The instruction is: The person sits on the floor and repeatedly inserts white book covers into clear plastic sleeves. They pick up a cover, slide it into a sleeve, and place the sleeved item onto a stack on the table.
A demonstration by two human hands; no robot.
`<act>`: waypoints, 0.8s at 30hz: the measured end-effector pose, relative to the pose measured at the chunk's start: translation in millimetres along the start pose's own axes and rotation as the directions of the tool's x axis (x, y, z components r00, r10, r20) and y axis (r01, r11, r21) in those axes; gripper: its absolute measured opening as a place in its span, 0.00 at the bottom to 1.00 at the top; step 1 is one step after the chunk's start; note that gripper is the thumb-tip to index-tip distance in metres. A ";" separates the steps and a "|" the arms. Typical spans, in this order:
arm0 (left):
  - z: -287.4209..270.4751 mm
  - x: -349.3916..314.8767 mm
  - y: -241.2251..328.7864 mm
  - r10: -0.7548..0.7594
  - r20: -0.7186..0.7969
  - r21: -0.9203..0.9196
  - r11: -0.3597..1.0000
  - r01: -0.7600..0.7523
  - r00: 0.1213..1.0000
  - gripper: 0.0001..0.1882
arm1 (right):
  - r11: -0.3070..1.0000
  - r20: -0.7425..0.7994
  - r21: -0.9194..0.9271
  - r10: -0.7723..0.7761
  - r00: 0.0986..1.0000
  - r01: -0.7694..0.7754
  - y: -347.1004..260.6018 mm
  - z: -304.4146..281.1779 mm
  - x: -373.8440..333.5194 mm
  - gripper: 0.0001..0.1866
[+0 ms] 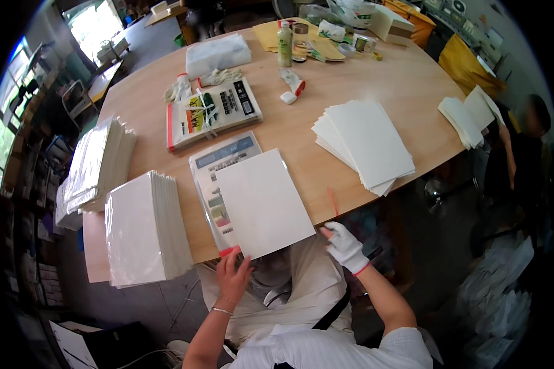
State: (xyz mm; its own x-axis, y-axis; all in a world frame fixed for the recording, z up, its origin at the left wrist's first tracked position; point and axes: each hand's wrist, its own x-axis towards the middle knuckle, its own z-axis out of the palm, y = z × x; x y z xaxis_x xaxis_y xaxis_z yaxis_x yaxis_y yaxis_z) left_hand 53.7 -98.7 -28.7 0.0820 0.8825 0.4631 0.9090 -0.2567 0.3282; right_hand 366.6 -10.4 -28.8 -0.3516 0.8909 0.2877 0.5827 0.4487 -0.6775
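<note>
Your left hand (232,277): bare, fingers loosely spread at the red-edged lower corner of the printed plastic bag (210,190); can't tell if it's pinching. Your right hand (346,247): white glove, red cuff, fingers partly curled, just off the table edge near the sheet's lower right corner; can't tell if it grips anything. The blank white sheet (264,203) lies at a slant over the bag, in front of you, leaving the bag's left and top strips showing. Left of it on the wooden table (289,138): two plastic-wrapped stacks, one near (141,230), one farther (92,166). Behind: a pile of printed packs (215,114). Right: fanned white sheets (375,144). Far side: a green-labelled bottle (284,44) beside a lidded jar (300,44).
</note>
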 end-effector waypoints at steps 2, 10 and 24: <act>-5.0 16.6 -5.9 0.200 0.034 -0.055 0.979 -0.198 0.979 0.12 | 0.995 0.125 0.060 -0.085 0.988 0.078 -13.3 4.4 29.0 0.09; 7.8 18.2 -20.9 -0.307 0.336 -0.245 0.884 0.398 0.890 0.11 | 0.977 0.199 -0.196 0.128 0.971 -0.089 -21.6 3.9 48.9 0.11; 1.3 11.9 -13.2 -0.480 0.536 -0.796 -0.015 0.605 0.694 0.11 | 0.768 0.061 0.570 0.315 0.947 -0.293 -26.6 62.3 -2.7 0.15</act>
State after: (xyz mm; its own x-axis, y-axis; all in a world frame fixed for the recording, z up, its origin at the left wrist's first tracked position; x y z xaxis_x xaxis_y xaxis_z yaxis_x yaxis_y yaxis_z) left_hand 43.3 -84.2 -28.6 -0.1602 0.9473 -0.2773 -0.2893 0.2235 0.9308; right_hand 306.4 -29.1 -53.6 -0.1939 0.9809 0.0172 0.1330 0.0436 -0.9902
